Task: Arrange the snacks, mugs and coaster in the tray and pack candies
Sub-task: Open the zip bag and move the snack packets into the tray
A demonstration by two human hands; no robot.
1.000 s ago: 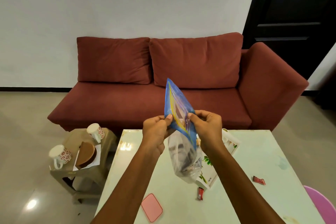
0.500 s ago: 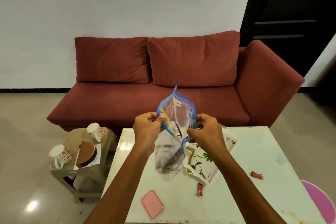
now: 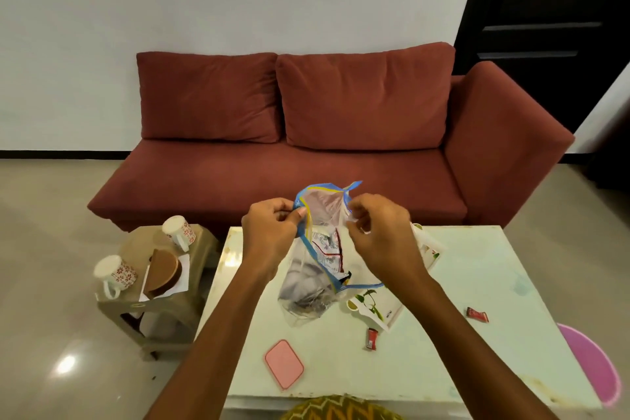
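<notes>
My left hand and my right hand each pinch one side of the blue-rimmed mouth of a clear zip bag, pulling it wide above the white table. Wrapped items lie inside the bag. A white tray with a leaf print sits under my right forearm, partly hidden. Two red candies lie loose on the table. A pink coaster lies near the front edge. Two white mugs with red flowers stand on a side stool.
The beige stool at the table's left also carries a brown round box on paper. A red sofa stands behind the table. A pink stool is at the right edge, a dark door at the back right.
The bag has come down toward the table and its mouth has been pulled from nearly closed to wide apart. My view has tilted down slightly.
</notes>
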